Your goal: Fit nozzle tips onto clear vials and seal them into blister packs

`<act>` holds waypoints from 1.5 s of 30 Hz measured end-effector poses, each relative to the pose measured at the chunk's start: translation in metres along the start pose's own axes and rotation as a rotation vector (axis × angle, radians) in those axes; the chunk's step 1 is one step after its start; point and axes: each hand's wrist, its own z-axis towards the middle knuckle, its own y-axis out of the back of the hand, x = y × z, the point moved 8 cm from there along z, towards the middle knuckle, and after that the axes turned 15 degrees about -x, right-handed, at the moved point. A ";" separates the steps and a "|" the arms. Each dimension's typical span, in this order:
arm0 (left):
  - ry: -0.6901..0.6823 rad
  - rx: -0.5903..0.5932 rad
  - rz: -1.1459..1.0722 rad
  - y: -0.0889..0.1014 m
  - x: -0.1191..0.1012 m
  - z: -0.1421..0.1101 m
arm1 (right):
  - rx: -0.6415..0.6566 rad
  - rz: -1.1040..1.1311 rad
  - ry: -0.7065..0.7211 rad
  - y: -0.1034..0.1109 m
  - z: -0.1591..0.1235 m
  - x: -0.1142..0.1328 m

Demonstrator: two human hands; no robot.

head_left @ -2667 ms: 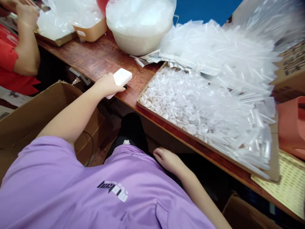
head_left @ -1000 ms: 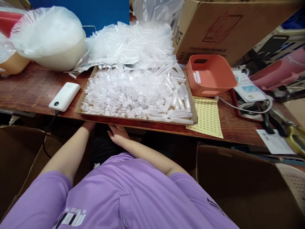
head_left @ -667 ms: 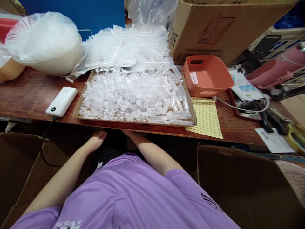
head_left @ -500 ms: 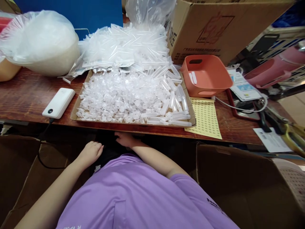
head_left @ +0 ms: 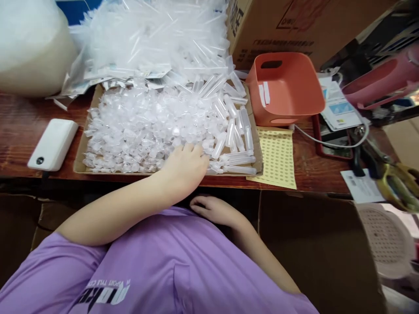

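Observation:
My left hand [head_left: 188, 168] lies over the front edge of a shallow cardboard tray [head_left: 80, 159], back of the hand up. Its fingers bend down toward the contents, and the fingertips are hidden, so I cannot make out whether they grip a piece. Under and around it is a heap of small clear plastic caps [head_left: 131, 131]. Clear plastic tubes [head_left: 231, 135] lie loosely at the tray's right side. Below the table edge, in front of the purple shirt, my right hand [head_left: 214, 209] rests with its fingers loosely bent and thumb apart, holding nothing visible.
Behind the tray rises a big pile of clear tubes [head_left: 157, 39]. An orange bin [head_left: 288, 96] with white strips stands at right, by yellow sticker sheets [head_left: 278, 159]. A white power bank [head_left: 54, 144] lies left. Scissors [head_left: 397, 183] and a large carton [head_left: 268, 30] are also there.
My left hand has risen from below the table edge and moved right onto the tray's front. My right hand has shifted right, still below the edge. The view has moved closer to the table.

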 end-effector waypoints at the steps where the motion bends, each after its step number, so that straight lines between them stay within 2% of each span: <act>1: 0.009 0.030 0.014 -0.006 -0.003 0.007 | -0.017 0.016 -0.023 0.014 -0.013 -0.003; 4: 0.022 0.059 0.048 -0.015 -0.007 0.015 | -0.057 0.063 -0.058 0.048 -0.046 -0.002; 7: -0.016 0.059 0.094 -0.017 -0.008 0.017 | -0.172 0.115 0.036 0.083 -0.065 0.019; 9: -0.046 0.077 0.125 -0.019 -0.009 0.020 | -0.320 0.139 0.167 0.109 -0.070 0.040; 11: -0.075 0.098 0.140 -0.023 -0.010 0.023 | -0.535 0.081 0.231 0.136 -0.070 0.054; 14: -0.110 0.079 0.148 -0.024 -0.012 0.030 | -0.809 -0.150 0.152 0.167 -0.063 0.054; 16: -0.111 0.067 0.162 -0.024 -0.013 0.035 | -0.872 -0.293 0.116 0.177 -0.056 0.051; 20: -0.114 0.121 0.184 -0.031 -0.016 0.045 | -0.842 -0.415 0.135 0.190 -0.046 0.042; 23: -0.128 0.117 0.198 -0.034 -0.017 0.048 | -0.785 -0.453 0.142 0.198 -0.042 0.038; 29: -0.156 0.083 0.152 -0.025 -0.011 0.045 | -0.488 -0.486 0.129 0.193 -0.020 0.038; 31: -0.146 0.102 0.103 -0.018 -0.005 0.042 | -0.433 -0.496 0.130 0.192 -0.013 0.039; 34: -0.137 0.088 0.022 -0.008 0.006 0.035 | -0.465 -0.506 0.142 0.197 -0.006 0.042; 37: -0.175 -0.008 -0.087 0.000 0.012 0.028 | -0.464 -0.520 0.160 0.193 -0.002 0.048; 39: -0.190 -0.042 -0.113 -0.001 0.013 0.026 | -0.434 -0.561 0.157 0.185 0.001 0.052; 42: -0.174 -0.001 -0.065 -0.008 0.012 0.025 | -0.423 -0.654 0.124 0.173 0.008 0.058; 45: -0.173 -0.014 -0.026 -0.006 0.009 0.024 | -0.392 -0.711 0.107 0.162 0.017 0.061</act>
